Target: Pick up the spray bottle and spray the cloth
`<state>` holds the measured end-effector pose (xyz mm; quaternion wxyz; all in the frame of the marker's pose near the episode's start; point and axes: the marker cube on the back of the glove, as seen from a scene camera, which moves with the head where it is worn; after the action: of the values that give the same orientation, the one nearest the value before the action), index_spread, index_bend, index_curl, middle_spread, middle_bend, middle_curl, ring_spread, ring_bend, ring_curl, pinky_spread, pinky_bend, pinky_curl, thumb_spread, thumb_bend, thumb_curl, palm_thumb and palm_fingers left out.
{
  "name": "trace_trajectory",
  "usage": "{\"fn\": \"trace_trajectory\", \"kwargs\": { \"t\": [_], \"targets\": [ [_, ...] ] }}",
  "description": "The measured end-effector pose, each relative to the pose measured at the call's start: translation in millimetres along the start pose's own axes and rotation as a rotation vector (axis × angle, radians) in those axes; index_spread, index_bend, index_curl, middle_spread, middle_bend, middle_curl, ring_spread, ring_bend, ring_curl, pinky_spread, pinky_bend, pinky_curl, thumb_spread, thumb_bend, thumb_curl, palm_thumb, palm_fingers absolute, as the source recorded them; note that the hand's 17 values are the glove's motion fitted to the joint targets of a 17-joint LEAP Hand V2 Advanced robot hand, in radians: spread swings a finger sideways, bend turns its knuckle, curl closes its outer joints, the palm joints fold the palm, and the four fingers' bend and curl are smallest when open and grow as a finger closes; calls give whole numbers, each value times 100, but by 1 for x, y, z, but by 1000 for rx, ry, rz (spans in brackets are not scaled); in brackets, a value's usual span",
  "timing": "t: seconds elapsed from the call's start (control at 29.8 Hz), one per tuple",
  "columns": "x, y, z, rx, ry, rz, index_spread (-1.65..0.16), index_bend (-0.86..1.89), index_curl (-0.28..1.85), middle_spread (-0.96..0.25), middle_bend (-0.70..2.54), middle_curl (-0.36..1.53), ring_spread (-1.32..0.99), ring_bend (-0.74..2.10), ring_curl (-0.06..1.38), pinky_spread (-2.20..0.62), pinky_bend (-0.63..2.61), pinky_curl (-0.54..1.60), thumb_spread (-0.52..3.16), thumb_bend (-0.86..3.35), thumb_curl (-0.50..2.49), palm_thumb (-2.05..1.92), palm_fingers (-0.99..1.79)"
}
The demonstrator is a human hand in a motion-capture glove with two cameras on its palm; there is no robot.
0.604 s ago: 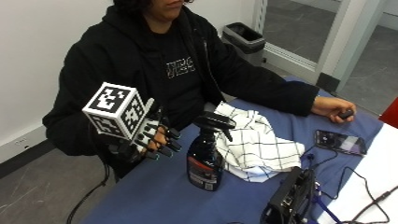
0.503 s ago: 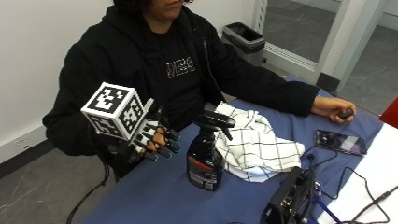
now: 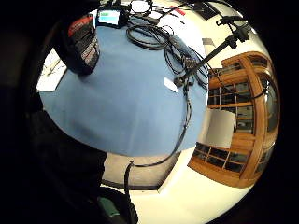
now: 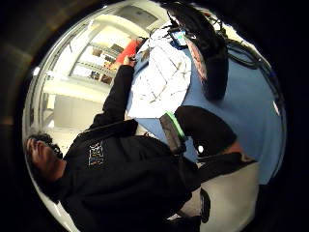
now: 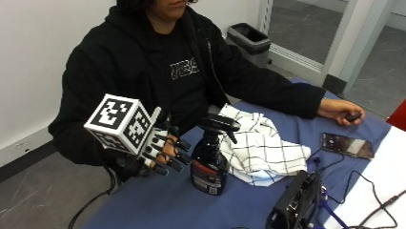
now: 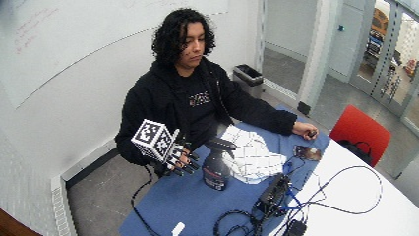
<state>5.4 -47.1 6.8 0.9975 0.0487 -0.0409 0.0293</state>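
Observation:
A dark spray bottle [image 5: 210, 160] with a black trigger head stands upright on the blue table [image 5: 165, 205]. It shows too in both palm views as the spray bottle [image 3: 80, 43] and spray bottle [image 4: 206, 62], and as the spray bottle [image 6: 215, 167] in the wide view. A white checked cloth [image 5: 261, 145] lies crumpled just behind and beside it, seen also as the cloth [image 4: 161, 77] and cloth [image 6: 251, 155]. My gloved right hand [image 5: 164, 153] hovers a short way from the bottle's side, fingers spread and slightly bent, holding nothing. The right hand [image 6: 180, 161] does not touch the bottle.
A phone [image 5: 346, 145] lies near the person's bare hand [image 5: 341, 112], which rests on the table's far end. A black device [image 5: 297, 205] with cables [image 6: 314, 196] sits close to the bottle and cloth. A bin [image 5: 250, 38] stands on the floor behind.

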Motion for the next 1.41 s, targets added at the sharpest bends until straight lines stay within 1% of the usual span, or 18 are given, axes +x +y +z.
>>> {"fn": "trace_trajectory", "kwargs": {
  "t": [0.17,0.4,0.54,0.64,0.81,0.87,0.97,1.11,1.21,1.31,1.41],
  "targets": [
    [16,-8,-8,-14,-89,-28,-28,12,17,0,31,23,1,44,21,19,31,23,110,19,20,52,33],
    [17,-47,-14,63,-298,-23,-28,11,18,-1,32,26,-1,50,25,20,30,25,111,17,24,60,40],
    [16,-67,-16,72,-487,-45,-28,10,17,-1,37,29,-2,53,27,21,30,26,110,15,25,62,51],
    [13,-84,-14,74,-663,-69,-28,9,17,-1,38,31,-4,53,27,19,36,28,110,15,27,67,62],
    [-4,-128,-6,190,-866,-68,-26,22,23,-2,40,33,-6,51,29,16,30,28,109,15,30,73,83],
    [-5,-129,-7,195,-926,-69,-25,22,25,-3,41,34,-7,50,29,14,27,28,107,16,32,78,91],
    [-4,-117,-13,163,-1045,-63,-24,20,27,-4,41,35,-9,50,31,12,25,28,105,15,35,82,99],
    [-20,-137,-8,227,-1207,-45,-23,18,30,-5,37,36,-11,48,32,7,27,30,95,16,40,92,107],
    [-25,-142,-4,265,-1222,-22,-23,19,33,-6,35,37,-12,45,33,4,28,32,87,15,43,97,109],
    [-21,-131,-3,294,-1173,6,-24,21,35,-8,41,40,-15,49,36,-9,31,34,76,11,46,96,132],
    [-18,-118,-4,311,-1105,19,-25,25,39,-11,48,44,-17,54,39,-16,31,36,68,7,49,95,141]
  ]
}}
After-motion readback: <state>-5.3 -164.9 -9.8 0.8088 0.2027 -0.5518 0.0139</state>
